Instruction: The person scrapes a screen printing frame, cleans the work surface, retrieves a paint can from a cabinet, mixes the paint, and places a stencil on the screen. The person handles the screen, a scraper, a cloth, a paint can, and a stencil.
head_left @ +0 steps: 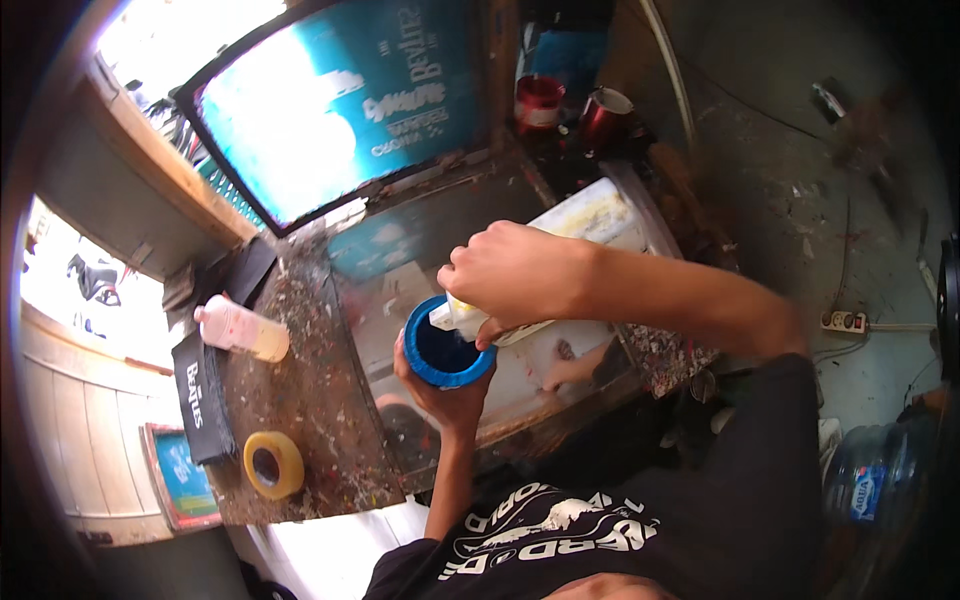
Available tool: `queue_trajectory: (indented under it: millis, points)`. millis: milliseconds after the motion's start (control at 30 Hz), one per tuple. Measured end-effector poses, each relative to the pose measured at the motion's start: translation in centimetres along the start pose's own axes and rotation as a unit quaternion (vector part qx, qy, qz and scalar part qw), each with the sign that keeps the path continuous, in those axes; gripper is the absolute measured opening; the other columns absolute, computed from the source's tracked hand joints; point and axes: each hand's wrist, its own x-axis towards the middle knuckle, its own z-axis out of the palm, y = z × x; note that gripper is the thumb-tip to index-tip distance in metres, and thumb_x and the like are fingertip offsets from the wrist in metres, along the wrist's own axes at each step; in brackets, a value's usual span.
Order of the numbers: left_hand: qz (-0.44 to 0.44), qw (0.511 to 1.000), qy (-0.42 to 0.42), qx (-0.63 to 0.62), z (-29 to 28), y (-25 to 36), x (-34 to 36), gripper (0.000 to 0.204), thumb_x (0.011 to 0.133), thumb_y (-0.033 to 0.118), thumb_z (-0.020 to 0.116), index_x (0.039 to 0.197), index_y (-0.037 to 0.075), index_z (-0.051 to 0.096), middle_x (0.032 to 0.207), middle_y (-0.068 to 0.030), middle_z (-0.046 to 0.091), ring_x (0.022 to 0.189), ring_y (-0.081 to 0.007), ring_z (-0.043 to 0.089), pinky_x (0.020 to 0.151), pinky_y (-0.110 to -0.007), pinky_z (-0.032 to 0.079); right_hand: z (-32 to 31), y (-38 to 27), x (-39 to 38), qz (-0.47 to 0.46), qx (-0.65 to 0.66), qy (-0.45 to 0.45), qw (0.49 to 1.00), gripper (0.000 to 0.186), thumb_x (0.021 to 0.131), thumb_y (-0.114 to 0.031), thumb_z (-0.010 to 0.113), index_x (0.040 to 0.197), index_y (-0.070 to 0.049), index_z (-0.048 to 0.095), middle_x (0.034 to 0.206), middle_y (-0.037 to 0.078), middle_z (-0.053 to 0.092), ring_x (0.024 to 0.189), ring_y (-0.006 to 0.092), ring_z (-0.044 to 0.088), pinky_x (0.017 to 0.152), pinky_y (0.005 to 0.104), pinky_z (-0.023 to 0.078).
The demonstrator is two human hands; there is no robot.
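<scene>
My left hand is wrapped round a round blue-rimmed container from below, its mouth facing up and its inside dark. My right hand grips a white plastic bottle, tilted so that its neck sits over the container's opening. My fingers and forearm cover much of the bottle. A white, yellow-stained body shows beyond my right forearm; whether it belongs to the same bottle I cannot tell. Both hands are above a glossy glass-like tabletop that mirrors an arm.
On the paint-spattered table to the left are a pinkish squeeze bottle, a tape roll and a black printed fabric piece. A framed blue printing screen leans behind. Red cans stand far right; a power strip is farther right.
</scene>
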Motion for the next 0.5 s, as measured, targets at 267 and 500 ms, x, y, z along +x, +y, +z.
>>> queue_trajectory:
  millis: [267,500]
  points:
    - [0.030,0.997,0.040,0.063,2.2,0.8,4.3,0.117,0.058,0.028,0.101,0.148,-0.003,0.033,0.137,-0.0192,0.054,0.125,-0.0332,0.057,0.108,-0.044,0.047,6.4,6.6,-3.7,0.026,0.168,0.303,0.938,0.087,0.077,-0.063,0.079,0.129,0.004,0.059,0.110,0.021,0.069,0.102,0.0360,0.071,0.089,0.0418,0.058]
    - [-0.044,0.999,-0.009,0.014,4.0,0.8,5.8,0.113,0.057,0.028,0.101,0.145,0.000,0.037,0.137,-0.0169,0.053,0.126,-0.0312,0.056,0.110,-0.043,0.043,11.6,14.9,-5.8,0.135,0.449,0.509,0.722,0.068,0.080,-0.030,0.091,0.133,-0.004,0.059,0.117,0.007,0.070,0.106,0.0163,0.067,0.095,0.0336,0.054]
